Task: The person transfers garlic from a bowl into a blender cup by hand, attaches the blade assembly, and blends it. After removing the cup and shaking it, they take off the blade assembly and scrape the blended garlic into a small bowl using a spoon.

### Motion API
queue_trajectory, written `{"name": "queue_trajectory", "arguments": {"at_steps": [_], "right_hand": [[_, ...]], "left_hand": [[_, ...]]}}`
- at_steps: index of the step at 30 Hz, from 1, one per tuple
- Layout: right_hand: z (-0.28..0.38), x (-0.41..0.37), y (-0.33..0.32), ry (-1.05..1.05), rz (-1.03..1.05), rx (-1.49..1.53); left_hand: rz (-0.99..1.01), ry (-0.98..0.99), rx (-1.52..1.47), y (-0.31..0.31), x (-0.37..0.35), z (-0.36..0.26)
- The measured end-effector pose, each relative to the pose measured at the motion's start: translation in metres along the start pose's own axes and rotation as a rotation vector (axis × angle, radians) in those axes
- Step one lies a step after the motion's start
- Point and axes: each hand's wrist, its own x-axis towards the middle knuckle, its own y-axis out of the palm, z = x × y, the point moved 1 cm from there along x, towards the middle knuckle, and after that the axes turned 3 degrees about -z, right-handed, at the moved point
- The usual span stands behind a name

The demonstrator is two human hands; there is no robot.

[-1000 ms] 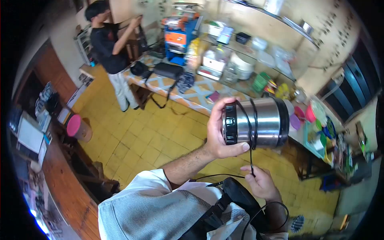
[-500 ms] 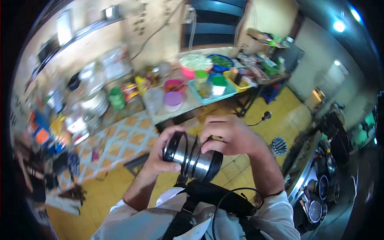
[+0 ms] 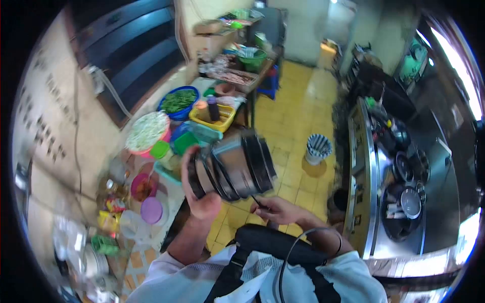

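The steel canister (image 3: 241, 166) is held raised and tilted, its black-rimmed end at the left gripped by the left hand (image 3: 203, 194), fingers and thumb spread around it. The right hand (image 3: 281, 210) is kept apart from the left, just below the canister, with the black cord (image 3: 258, 203) pinched between its fingers; turns of this cord are wrapped around the canister's body. Below the canister, a black bag (image 3: 278, 247) is worn across the white shirt (image 3: 177, 280). Just beyond the canister, a yellow basket (image 3: 226, 124) is seen with bottles in it, and farther to the upper left are placed a blue basin (image 3: 179, 115) of green leaves and a pink basin (image 3: 166, 137) of pale shreds. Left of the canister, a purple lid (image 3: 151, 210) is seen beside a pink bowl (image 3: 135, 186). To its right, a striped bin (image 3: 318, 147) is set on yellow tiles (image 3: 290, 171), and pans (image 3: 410, 203) are gathered farther right.
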Motion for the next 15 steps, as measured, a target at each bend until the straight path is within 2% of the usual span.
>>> {"name": "queue_trajectory", "arguments": {"at_steps": [2,3,4,5,6,8,9,10,12,14,15], "right_hand": [[0.003,0.003,-0.043,-0.149,-0.036,-0.277],[-0.001,0.003,-0.066,-0.143,-0.059,-0.269],[-0.003,0.004,-0.092,-0.223,-0.135,-0.400],[-0.003,0.006,-0.119,-0.303,-0.202,-0.530],[0.005,0.009,-0.150,-0.305,-0.202,-0.533],[0.029,0.016,-0.212,-0.402,-0.272,-0.946],[0.044,0.021,-0.244,-0.469,-0.281,-1.017],[0.058,0.030,-0.275,-0.479,-0.283,-1.026],[0.085,0.054,-0.334,-0.812,-0.397,-1.121],[0.087,0.082,-0.387,-0.742,-0.346,-1.105],[0.080,0.103,-0.413,-0.745,-0.377,-0.874]], "left_hand": [[0.004,0.177,0.115,0.011,0.046,0.038],[-0.007,0.227,0.151,0.014,0.066,0.058],[-0.025,0.287,0.186,0.019,0.085,0.077],[-0.041,0.247,0.200,0.032,0.102,0.090],[-0.041,0.250,0.200,0.033,0.119,0.111],[0.096,0.340,0.457,0.028,0.152,0.148],[0.119,0.342,0.552,0.031,0.165,0.165],[0.112,0.309,0.639,0.041,0.176,0.179],[0.200,0.127,0.498,0.052,0.205,0.212],[0.216,0.015,0.537,0.060,0.233,0.245],[0.177,-0.093,0.416,0.067,0.244,0.262]]}}
